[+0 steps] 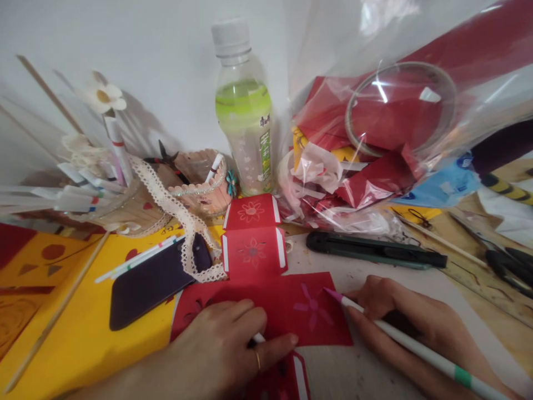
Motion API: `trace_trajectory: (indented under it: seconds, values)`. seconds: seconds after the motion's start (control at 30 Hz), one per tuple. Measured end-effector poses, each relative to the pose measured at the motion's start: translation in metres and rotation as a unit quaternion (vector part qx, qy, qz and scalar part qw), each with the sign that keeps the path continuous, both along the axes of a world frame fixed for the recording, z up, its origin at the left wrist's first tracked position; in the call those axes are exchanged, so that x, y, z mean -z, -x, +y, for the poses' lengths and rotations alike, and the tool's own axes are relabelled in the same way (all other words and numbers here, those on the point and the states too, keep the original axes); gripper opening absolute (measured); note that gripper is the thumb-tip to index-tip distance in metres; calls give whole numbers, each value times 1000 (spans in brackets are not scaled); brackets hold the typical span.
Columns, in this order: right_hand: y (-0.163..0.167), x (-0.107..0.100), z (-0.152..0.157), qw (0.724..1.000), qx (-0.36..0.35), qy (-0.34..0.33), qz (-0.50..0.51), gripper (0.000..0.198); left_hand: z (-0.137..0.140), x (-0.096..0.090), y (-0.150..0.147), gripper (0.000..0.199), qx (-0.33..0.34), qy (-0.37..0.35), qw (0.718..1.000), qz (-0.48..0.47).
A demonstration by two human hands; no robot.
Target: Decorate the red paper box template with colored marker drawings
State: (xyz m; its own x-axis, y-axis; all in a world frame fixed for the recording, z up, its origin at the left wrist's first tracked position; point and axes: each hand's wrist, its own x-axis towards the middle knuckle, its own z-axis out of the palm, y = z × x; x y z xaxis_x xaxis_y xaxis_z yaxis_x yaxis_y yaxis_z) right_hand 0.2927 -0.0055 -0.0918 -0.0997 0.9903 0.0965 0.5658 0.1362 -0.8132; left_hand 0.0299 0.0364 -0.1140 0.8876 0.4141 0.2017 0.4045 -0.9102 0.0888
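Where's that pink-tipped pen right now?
The pink-tipped pen is at lower right in the head view, in the right hand, its tip beside the pink flower on the red card.

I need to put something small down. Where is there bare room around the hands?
The yellow sheet, between the wooden stick, the phone and the left forearm, offers the most. A smaller, speckled patch of grey surface shows between the cutter, the red card and the right hand. Crowded: the back, with pots, bottle and plastic bag; the right, with scissors.

Of the two bare hands (220, 336) (433, 325), the left wears a slim gold-coloured ring (258, 359).
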Motion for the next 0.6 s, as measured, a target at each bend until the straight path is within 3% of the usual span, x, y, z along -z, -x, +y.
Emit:
trace_trajectory:
  seconds: [0.23, 0.4, 0.6]
  values:
    - [2, 2, -3, 999, 44, 17, 8, 21, 2, -5, -2, 24, 15, 15, 1000, -2]
    - [-1, 7, -1, 999, -13, -28, -31, 21, -1, -1, 1, 23, 6, 19, 1000, 7]
    - [0, 3, -3, 1000, 21, -5, -22, 22, -2, -1, 1, 17, -11, 9, 1000, 0]
